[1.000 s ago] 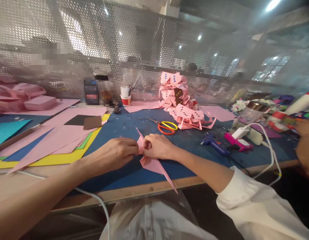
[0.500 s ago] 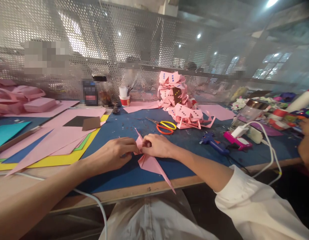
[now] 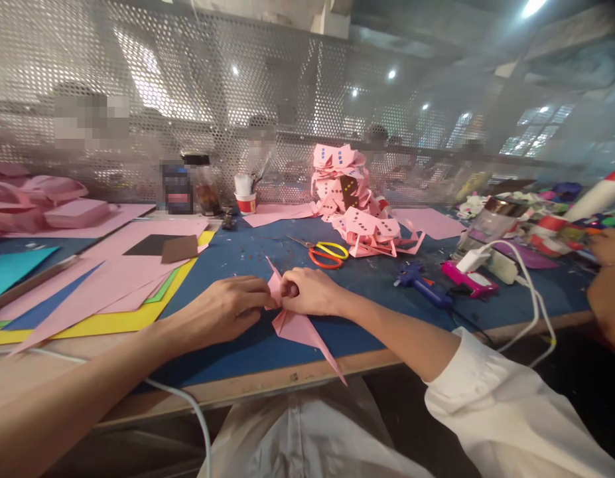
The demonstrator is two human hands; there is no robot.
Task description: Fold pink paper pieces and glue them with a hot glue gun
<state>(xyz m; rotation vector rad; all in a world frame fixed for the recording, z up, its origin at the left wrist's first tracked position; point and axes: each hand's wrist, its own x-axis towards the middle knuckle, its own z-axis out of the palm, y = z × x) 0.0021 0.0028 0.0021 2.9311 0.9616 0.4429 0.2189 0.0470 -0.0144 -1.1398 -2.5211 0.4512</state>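
Note:
A folded pink paper piece (image 3: pixel 300 330) with long pointed ends lies near the front edge of the blue work surface (image 3: pixel 222 362). My right hand (image 3: pixel 310 291) is closed on its middle, thumb and fingers pinched together. From the left, my left hand (image 3: pixel 232 307) grips the same paper, its fingertips pressed at the fold. Between the hands, part of the paper is hidden. Just beyond them rest scissors (image 3: pixel 327 255) with one red and one yellow handle loop.
Pink folded pieces with dots (image 3: pixel 341 186) are stacked at the back. Coloured sheets (image 3: pixel 133 285) lie left. A blue glue gun (image 3: pixel 422 284), a pink device (image 3: pixel 469 279) with a white cable, and a jar (image 3: pixel 489 229) stand right. Another person's hand (image 3: pixel 608 249) is at the far right.
The view has shifted slightly. Both hands stay on the pink paper in nearly the same pose.

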